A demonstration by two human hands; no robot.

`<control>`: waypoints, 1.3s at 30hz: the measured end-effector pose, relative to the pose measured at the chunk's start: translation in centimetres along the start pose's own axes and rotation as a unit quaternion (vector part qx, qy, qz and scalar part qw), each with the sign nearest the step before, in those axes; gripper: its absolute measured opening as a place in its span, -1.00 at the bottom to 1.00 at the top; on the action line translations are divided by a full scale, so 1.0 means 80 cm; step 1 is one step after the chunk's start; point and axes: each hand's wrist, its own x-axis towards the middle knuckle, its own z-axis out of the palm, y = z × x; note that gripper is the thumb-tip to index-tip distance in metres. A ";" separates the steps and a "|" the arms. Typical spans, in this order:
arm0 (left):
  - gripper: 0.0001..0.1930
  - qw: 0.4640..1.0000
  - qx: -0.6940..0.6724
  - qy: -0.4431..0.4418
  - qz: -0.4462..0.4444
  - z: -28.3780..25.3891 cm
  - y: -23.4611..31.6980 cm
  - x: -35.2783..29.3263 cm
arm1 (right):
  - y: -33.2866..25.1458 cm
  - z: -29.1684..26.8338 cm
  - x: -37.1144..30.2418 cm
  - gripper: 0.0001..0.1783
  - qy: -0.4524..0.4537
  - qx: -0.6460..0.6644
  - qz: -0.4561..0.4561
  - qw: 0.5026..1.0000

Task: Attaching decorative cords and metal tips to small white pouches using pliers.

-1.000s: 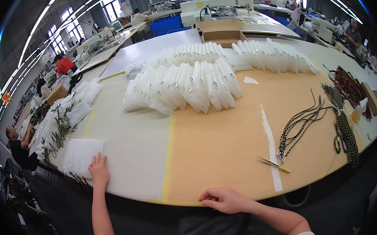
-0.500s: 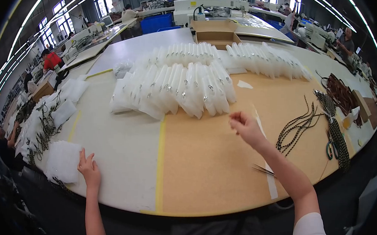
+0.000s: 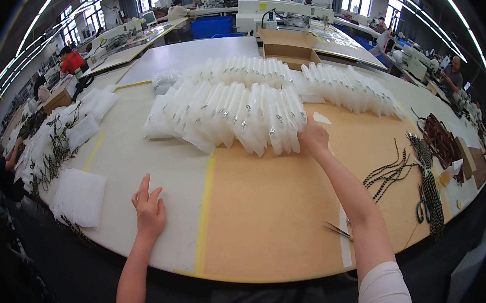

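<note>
A front row of translucent white zip pouches [image 3: 228,117] with metal zipper pulls stands packed on the table. My right hand [image 3: 315,138] is at the row's right end, its fingers closed at the edge of the last pouch [image 3: 295,117]; the fingertips are partly hidden there. Above the grey left half of the table hovers my left hand [image 3: 150,211], fingers apart, holding nothing. To its left lies a flat stack of white pouches [image 3: 79,197]. Tweezers [image 3: 338,231] lie near my right forearm.
Right of my arm are loose black-patterned cords [image 3: 389,172], a thick cord bundle [image 3: 428,178], scissors [image 3: 421,210] and brown strips [image 3: 440,133]. More pouches [image 3: 352,87] and an open cardboard box [image 3: 290,52] stand farther back. Cord-draped pouches [image 3: 57,144] pile up at left.
My right hand has reached forward to the right end of the pouch row. My left hand has moved right, away from the flat pouch stack. The view has shifted slightly.
</note>
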 end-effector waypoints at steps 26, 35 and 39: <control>-0.70 0.998 0.011 0.045 -0.029 -0.004 -0.003 -0.019 | 0.073 -0.055 -0.122 -0.32 -0.054 -0.080 -0.201 0.975; -0.72 0.998 0.018 0.047 -0.030 -0.006 -0.014 -0.031 | 0.003 -0.196 -0.261 -0.72 0.121 0.148 -0.082 0.978; -0.73 0.998 0.022 0.053 -0.002 0.003 -0.009 -0.020 | -0.018 -0.168 -0.413 -0.64 0.032 0.129 -0.256 0.957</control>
